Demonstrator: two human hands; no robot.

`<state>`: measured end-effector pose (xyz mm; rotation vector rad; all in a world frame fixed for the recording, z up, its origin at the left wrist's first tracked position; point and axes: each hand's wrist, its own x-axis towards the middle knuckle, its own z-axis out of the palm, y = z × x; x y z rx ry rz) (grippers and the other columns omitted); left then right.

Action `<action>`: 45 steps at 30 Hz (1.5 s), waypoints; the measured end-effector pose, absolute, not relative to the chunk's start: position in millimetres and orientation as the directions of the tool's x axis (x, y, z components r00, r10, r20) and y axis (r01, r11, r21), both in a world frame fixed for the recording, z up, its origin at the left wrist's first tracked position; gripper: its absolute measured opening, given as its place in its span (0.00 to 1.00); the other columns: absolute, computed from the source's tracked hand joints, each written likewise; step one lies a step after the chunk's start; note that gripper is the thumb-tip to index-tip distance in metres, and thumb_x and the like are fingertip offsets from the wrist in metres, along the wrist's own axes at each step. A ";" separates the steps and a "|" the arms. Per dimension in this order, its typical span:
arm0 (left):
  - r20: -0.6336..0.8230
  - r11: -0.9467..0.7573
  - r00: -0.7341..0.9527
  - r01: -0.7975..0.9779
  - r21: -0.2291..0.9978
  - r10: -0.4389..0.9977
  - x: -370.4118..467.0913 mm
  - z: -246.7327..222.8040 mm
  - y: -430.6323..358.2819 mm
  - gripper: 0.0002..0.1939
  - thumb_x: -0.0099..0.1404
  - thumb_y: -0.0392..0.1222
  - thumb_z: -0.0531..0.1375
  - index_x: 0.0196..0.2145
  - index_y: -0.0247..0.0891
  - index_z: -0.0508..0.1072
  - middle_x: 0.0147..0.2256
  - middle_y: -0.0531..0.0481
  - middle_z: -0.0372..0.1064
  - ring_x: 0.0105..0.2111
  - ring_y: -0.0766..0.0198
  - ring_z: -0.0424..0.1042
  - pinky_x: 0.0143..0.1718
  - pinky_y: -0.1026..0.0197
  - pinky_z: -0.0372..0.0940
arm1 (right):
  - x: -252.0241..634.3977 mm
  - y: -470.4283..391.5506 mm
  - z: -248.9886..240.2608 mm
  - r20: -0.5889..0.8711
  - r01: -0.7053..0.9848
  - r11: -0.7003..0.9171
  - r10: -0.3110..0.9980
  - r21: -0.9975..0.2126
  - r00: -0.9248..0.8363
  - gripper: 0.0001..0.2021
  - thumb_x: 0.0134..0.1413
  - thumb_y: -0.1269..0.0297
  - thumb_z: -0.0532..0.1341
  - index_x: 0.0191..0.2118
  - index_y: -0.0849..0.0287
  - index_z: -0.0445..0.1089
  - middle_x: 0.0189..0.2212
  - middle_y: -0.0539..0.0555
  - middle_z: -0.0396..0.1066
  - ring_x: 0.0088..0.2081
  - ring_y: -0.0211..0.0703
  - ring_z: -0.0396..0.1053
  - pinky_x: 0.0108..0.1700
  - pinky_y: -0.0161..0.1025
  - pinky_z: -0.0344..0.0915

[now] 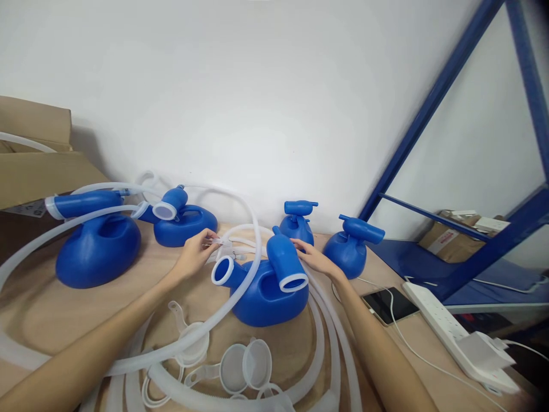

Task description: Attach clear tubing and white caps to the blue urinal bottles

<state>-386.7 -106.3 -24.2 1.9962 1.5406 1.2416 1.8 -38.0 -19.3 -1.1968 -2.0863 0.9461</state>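
My left hand [197, 252] pinches a small clear plastic piece [221, 242] behind the open mouth of the middle blue bottle [270, 297]. My right hand [314, 257] has its fingers at the far side of the blue spout piece [285, 257] that rests on that bottle; its fingertips are partly hidden there. The spout piece has a white rim facing me. A long translucent hose [244, 280] loops in front of the bottle. Several clear round caps with straps [257, 363] lie on the table nearer to me.
Two blue bottles [98, 246] stand at the left, two more [346, 254] behind and right. A cardboard box [38, 171] is at far left. At the right lie a phone [390, 305], a white power strip [446, 320] and cables, beside a blue metal rack [433, 109].
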 end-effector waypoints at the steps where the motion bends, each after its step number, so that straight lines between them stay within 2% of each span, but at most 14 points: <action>1: 0.434 -0.350 0.007 0.605 0.715 0.901 -387.4 -23.8 -105.5 0.17 0.68 0.58 0.57 0.39 0.40 0.69 0.41 0.44 0.78 0.41 0.53 0.77 0.42 0.56 0.70 | -2.3 -37.2 -22.2 0.124 0.504 0.369 0.882 -0.781 -0.454 0.33 0.61 0.39 0.62 0.63 0.58 0.69 0.49 0.60 0.77 0.54 0.57 0.74 0.62 0.57 0.67; 5: 0.453 -0.333 -0.045 0.613 0.716 0.891 -389.4 -15.5 -105.5 0.20 0.65 0.61 0.60 0.36 0.41 0.67 0.35 0.48 0.75 0.35 0.56 0.75 0.38 0.58 0.68 | -17.1 -38.6 -23.6 0.197 0.502 0.397 0.893 -0.768 -0.405 0.27 0.63 0.45 0.61 0.59 0.60 0.71 0.38 0.54 0.76 0.42 0.50 0.74 0.52 0.51 0.71; 9: 0.509 -0.371 0.032 0.724 0.582 0.860 -389.0 8.1 -114.0 0.19 0.67 0.60 0.58 0.32 0.41 0.65 0.33 0.50 0.71 0.33 0.58 0.71 0.38 0.58 0.66 | -18.4 -41.9 -14.3 0.217 0.513 0.370 0.917 -0.774 -0.335 0.28 0.65 0.45 0.57 0.63 0.58 0.67 0.36 0.51 0.71 0.29 0.42 0.70 0.39 0.43 0.71; 15: 0.606 -0.427 0.132 0.824 0.373 0.784 -389.7 39.4 -131.3 0.16 0.72 0.51 0.51 0.30 0.40 0.67 0.60 0.42 0.69 0.52 0.51 0.74 0.53 0.52 0.68 | -1.0 -59.4 16.5 -0.069 0.458 0.189 0.869 -0.869 -0.490 0.46 0.58 0.48 0.69 0.74 0.55 0.50 0.33 0.48 0.70 0.27 0.37 0.66 0.34 0.38 0.66; 18: 0.593 -0.509 0.256 0.804 0.307 0.763 -391.1 45.4 -136.9 0.14 0.71 0.47 0.51 0.31 0.41 0.68 0.61 0.42 0.71 0.59 0.48 0.71 0.60 0.48 0.66 | 0.2 -70.5 30.2 -0.077 0.379 0.138 0.862 -0.915 -0.501 0.45 0.58 0.50 0.70 0.75 0.55 0.51 0.29 0.46 0.67 0.29 0.38 0.65 0.34 0.37 0.65; 21: 0.559 -0.558 0.375 0.806 0.197 0.739 -387.6 50.5 -144.6 0.13 0.68 0.47 0.52 0.37 0.40 0.74 0.53 0.42 0.78 0.58 0.48 0.72 0.65 0.44 0.61 | -8.0 -76.8 33.6 -0.081 0.291 0.072 0.873 -0.954 -0.482 0.44 0.60 0.51 0.68 0.75 0.53 0.49 0.24 0.44 0.64 0.27 0.38 0.64 0.32 0.37 0.65; 23: 0.522 -0.528 0.401 0.842 0.114 0.753 -382.3 56.0 -152.3 0.12 0.66 0.46 0.53 0.36 0.41 0.75 0.45 0.43 0.80 0.51 0.50 0.76 0.59 0.48 0.67 | -14.0 -77.5 30.9 -0.108 0.279 0.038 0.865 -0.959 -0.491 0.44 0.60 0.51 0.68 0.75 0.50 0.49 0.24 0.43 0.63 0.25 0.38 0.63 0.28 0.36 0.62; 25: 0.486 -0.483 0.411 0.875 0.026 0.772 -376.3 62.7 -161.2 0.12 0.65 0.46 0.53 0.29 0.41 0.72 0.38 0.43 0.79 0.44 0.52 0.77 0.46 0.53 0.70 | -16.6 -76.2 27.3 -0.133 0.309 0.046 0.835 -0.950 -0.533 0.41 0.57 0.52 0.70 0.73 0.48 0.55 0.27 0.44 0.65 0.24 0.36 0.60 0.26 0.34 0.60; 29: 0.448 -0.414 0.405 0.906 -0.083 0.797 -365.0 71.1 -176.0 0.13 0.66 0.47 0.54 0.26 0.41 0.69 0.31 0.43 0.75 0.38 0.51 0.76 0.34 0.57 0.65 | -10.8 -73.3 26.6 -0.055 0.355 0.288 0.704 -0.889 -0.708 0.32 0.45 0.54 0.76 0.58 0.53 0.73 0.36 0.47 0.65 0.32 0.36 0.64 0.35 0.35 0.68; 32: 0.398 -0.360 0.358 0.930 -0.073 0.845 -356.5 68.6 -181.1 0.10 0.66 0.45 0.54 0.32 0.41 0.73 0.34 0.42 0.77 0.37 0.50 0.77 0.29 0.58 0.61 | -8.8 -74.8 30.5 -0.033 0.408 0.468 0.625 -0.784 -0.780 0.26 0.40 0.56 0.79 0.48 0.56 0.78 0.43 0.50 0.64 0.38 0.39 0.66 0.40 0.37 0.71; 34: 0.361 -0.318 0.313 0.947 -0.047 0.878 -351.8 65.4 -182.6 0.10 0.65 0.43 0.54 0.36 0.41 0.75 0.34 0.43 0.77 0.35 0.49 0.77 0.28 0.58 0.60 | -13.1 -76.8 31.3 -0.016 0.441 0.517 0.636 -0.733 -0.772 0.19 0.46 0.55 0.76 0.44 0.56 0.78 0.47 0.53 0.66 0.41 0.44 0.68 0.45 0.41 0.72; 38: 0.346 -0.359 0.277 0.911 0.201 0.896 -353.7 67.8 -186.8 0.13 0.63 0.42 0.56 0.43 0.44 0.77 0.34 0.48 0.79 0.35 0.51 0.78 0.35 0.56 0.66 | -28.3 -80.1 29.0 0.077 0.427 0.569 0.657 -0.703 -0.750 0.14 0.56 0.55 0.69 0.45 0.55 0.76 0.47 0.57 0.73 0.50 0.53 0.70 0.57 0.50 0.69; 42: 0.145 -0.463 0.450 0.759 0.457 0.881 -380.2 85.1 -192.9 0.20 0.65 0.55 0.62 0.53 0.52 0.80 0.45 0.51 0.82 0.42 0.51 0.80 0.40 0.59 0.71 | -37.8 -84.2 29.8 0.065 0.420 0.511 0.689 -0.750 -0.722 0.19 0.56 0.53 0.69 0.50 0.56 0.73 0.47 0.57 0.76 0.51 0.56 0.73 0.58 0.54 0.69; 45: 0.039 -0.531 0.614 0.647 0.548 0.788 -408.4 94.5 -190.2 0.34 0.60 0.55 0.69 0.64 0.60 0.72 0.61 0.53 0.74 0.58 0.49 0.75 0.50 0.59 0.72 | -40.4 -86.9 31.7 0.034 0.397 0.466 0.681 -0.791 -0.732 0.19 0.56 0.50 0.69 0.49 0.55 0.75 0.47 0.56 0.78 0.51 0.56 0.75 0.56 0.52 0.71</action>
